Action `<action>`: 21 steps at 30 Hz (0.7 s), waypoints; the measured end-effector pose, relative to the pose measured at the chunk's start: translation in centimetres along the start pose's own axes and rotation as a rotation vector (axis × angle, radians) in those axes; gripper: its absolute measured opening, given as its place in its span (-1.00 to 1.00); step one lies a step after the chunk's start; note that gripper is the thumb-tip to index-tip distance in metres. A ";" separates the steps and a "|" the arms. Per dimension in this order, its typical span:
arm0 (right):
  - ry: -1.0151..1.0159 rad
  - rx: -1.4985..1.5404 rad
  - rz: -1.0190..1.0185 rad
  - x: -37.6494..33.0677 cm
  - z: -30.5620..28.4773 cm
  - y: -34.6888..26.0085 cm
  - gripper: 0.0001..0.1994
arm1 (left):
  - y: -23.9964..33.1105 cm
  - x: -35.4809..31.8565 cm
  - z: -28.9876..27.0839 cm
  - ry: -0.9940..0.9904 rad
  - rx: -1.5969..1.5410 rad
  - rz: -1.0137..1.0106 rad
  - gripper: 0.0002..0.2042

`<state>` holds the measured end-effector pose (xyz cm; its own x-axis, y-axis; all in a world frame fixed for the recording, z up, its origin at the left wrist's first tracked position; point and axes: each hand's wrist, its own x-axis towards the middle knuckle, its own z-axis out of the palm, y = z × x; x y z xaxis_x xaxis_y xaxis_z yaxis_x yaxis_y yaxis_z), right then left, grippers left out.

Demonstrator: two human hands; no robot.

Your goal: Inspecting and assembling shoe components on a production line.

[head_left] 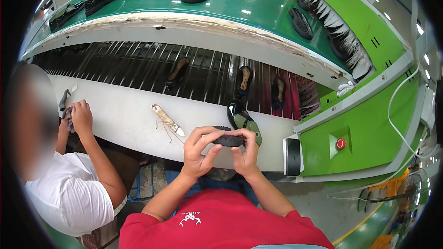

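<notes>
Between my two hands is a black shoe sole [229, 141], held up over the white bench top and gripped at both ends. My left hand [199, 151] has its fingers and thumb closed on the left end. The right end is pinched by my right hand [245, 153]. Just beyond the sole lies a glossy black shoe upper [235, 115] on a green last [253, 131], partly hidden by my right fingers. To the left on the bench rests a worn, pale stick-like tool [167, 119] with a white tip and loose strings.
Behind the white bench [120, 110] runs a roller conveyor [207, 71] carrying several shoes. Above it, a green belt [147, 0] bears soles and shoes. A green machine [369, 129] with a red button [340, 144] stands at right. At left, a co-worker [74, 189] handles a dark piece.
</notes>
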<state>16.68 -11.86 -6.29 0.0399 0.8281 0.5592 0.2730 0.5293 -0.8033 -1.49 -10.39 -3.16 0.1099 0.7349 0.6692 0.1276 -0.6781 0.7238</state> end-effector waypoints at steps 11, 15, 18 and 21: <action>-0.037 -0.257 0.081 -5.8 -0.4 1.0 -0.70 | -0.5 -6.8 2.3 0.036 0.176 -0.210 -0.91; 0.078 -0.125 -0.034 -0.8 -0.6 -2.0 -0.60 | 0.0 -1.3 2.4 0.139 0.076 0.096 -0.81; -0.046 -0.060 -0.151 1.9 -2.7 -5.4 -0.37 | 3.7 1.6 1.2 0.088 0.035 0.248 -0.69; -0.113 0.247 0.024 1.1 -3.5 -8.0 -0.35 | 6.9 2.5 -0.1 -0.063 -0.076 0.125 -0.72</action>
<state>17.88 -15.87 1.47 -0.0675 0.8488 0.5243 0.0295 0.5270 -0.8494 -0.43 -13.26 3.51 0.1825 0.6420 0.7446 0.0345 -0.7611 0.6478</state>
